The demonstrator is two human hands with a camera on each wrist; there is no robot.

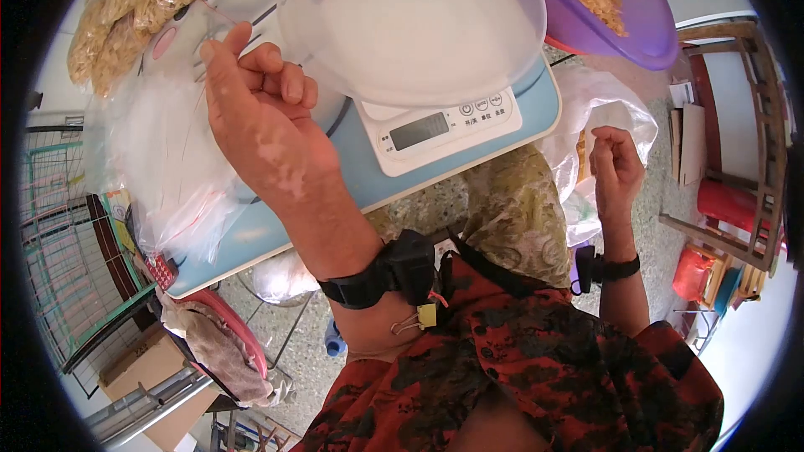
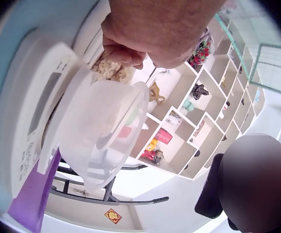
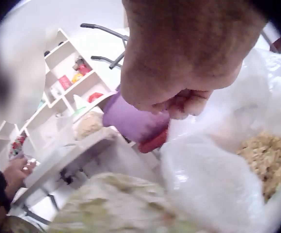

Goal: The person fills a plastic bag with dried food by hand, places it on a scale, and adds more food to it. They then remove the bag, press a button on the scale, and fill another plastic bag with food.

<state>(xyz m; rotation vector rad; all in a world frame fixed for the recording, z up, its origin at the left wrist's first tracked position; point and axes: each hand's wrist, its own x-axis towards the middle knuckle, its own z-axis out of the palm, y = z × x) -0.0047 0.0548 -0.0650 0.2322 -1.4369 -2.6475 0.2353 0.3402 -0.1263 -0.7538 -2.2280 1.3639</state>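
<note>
My left hand [image 1: 272, 130] hovers over the table's left part, its fingers loosely bent and nothing visible in them. Below it lies a heap of clear plastic bags [image 1: 159, 163]. Beside it, a white digital kitchen scale [image 1: 448, 134] carries a wide translucent plastic bowl [image 1: 427, 29]; in the left wrist view the scale [image 2: 29, 116] and bowl [image 2: 97, 131] sit under that hand. My right hand [image 1: 618, 172] is off the table's right edge, fingers curled inward, close over a white plastic bag [image 1: 641, 121]. In the right wrist view, that bag holds pale yellow dried pieces [image 3: 271, 160].
A purple basin [image 1: 653, 29] of yellowish dried pieces stands at the table's far right. Filled clear bags [image 1: 109, 46] lie at the far left. An olive patterned cloth [image 1: 515, 209] hangs below the table edge. A wooden rack [image 1: 766, 151] is at right, a wire cage [image 1: 59, 209] at left.
</note>
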